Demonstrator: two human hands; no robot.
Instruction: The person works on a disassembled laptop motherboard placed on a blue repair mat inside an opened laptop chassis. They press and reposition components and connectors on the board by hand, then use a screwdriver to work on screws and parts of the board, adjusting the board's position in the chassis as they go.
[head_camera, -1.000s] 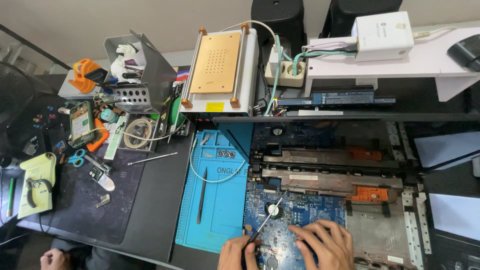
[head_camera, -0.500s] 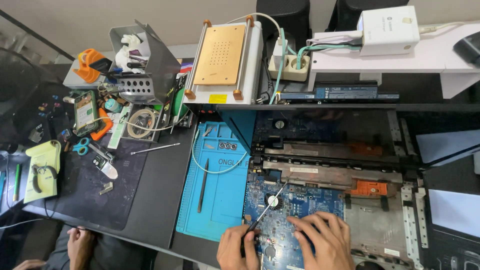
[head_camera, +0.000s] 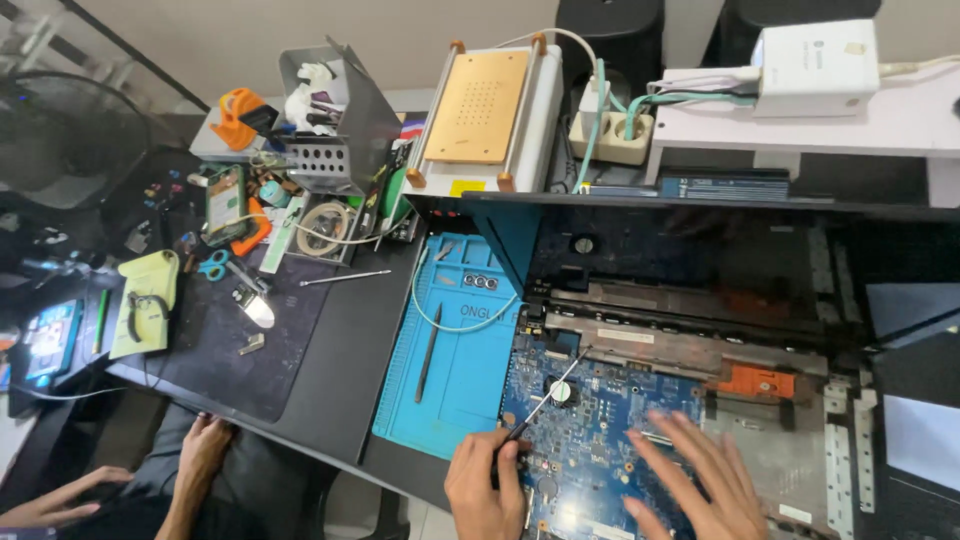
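Left hand: left hand (head_camera: 487, 488) is curled shut around a thin screwdriver (head_camera: 548, 398), low at the bottom edge of the view.
Right hand: right hand (head_camera: 697, 478) lies flat with its fingers spread wide on the blue circuit board (head_camera: 600, 440).
Screwdriver: its thin metal shaft slants up and to the right over the board, and its tip is near the top edge of the board.
Board: it sits inside an open laptop body (head_camera: 760, 360), near the front edge of the desk (head_camera: 340, 350).
Open room: bare black desk lies left of the blue work mat (head_camera: 450, 370), and the mat holds only a black stick tool (head_camera: 428, 352) and a thin white wire (head_camera: 440, 310).
Crowded side: scissors (head_camera: 213, 266), pliers (head_camera: 147, 308) on a yellow pad and a grey tool bin (head_camera: 335, 110) fill the far left.
Back edge: a flat machine with a tan top (head_camera: 478, 92) and a white box (head_camera: 815, 52) on a shelf stand by the wall.
Other person: 2 more hands (head_camera: 205, 450) show at the bottom left corner, well apart from the board.
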